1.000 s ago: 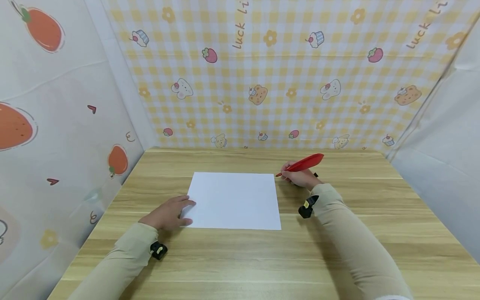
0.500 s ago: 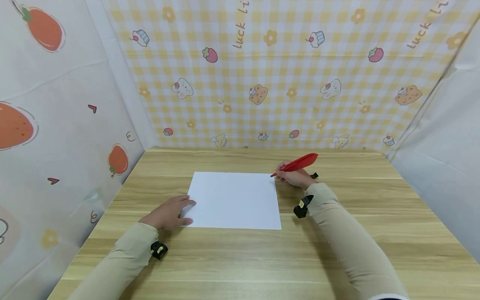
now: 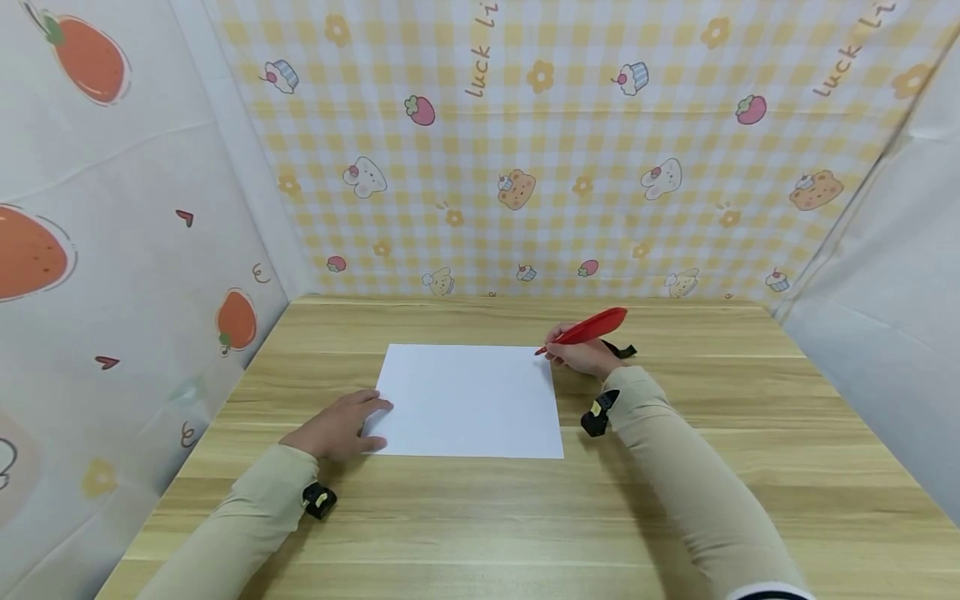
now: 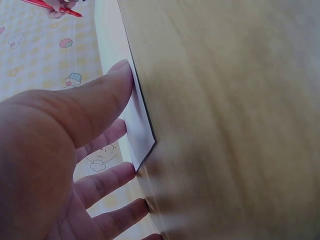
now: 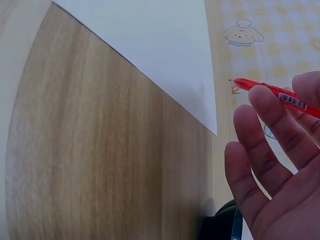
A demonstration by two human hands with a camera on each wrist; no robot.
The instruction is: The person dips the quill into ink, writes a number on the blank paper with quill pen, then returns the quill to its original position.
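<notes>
I see my right hand (image 3: 581, 357) pinching the red feather pen (image 3: 588, 328), fingers (image 5: 272, 117) curled round its barrel, tip just over the white sheet (image 3: 468, 402) at the sheet's 1 o'clock corner. The sheet lies flat at the middle of the wooden table (image 3: 750, 450). My left hand (image 3: 337, 427) rests at the sheet's 8 o'clock corner, fingers (image 4: 105, 95) straight and spread, pressing the paper's edge down. A black cap (image 3: 621, 350) lies beside the right hand at 3 o'clock.

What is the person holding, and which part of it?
The right hand pinches a red feather-shaped pen near its tip; the left hand only rests on the white paper sheet.
</notes>
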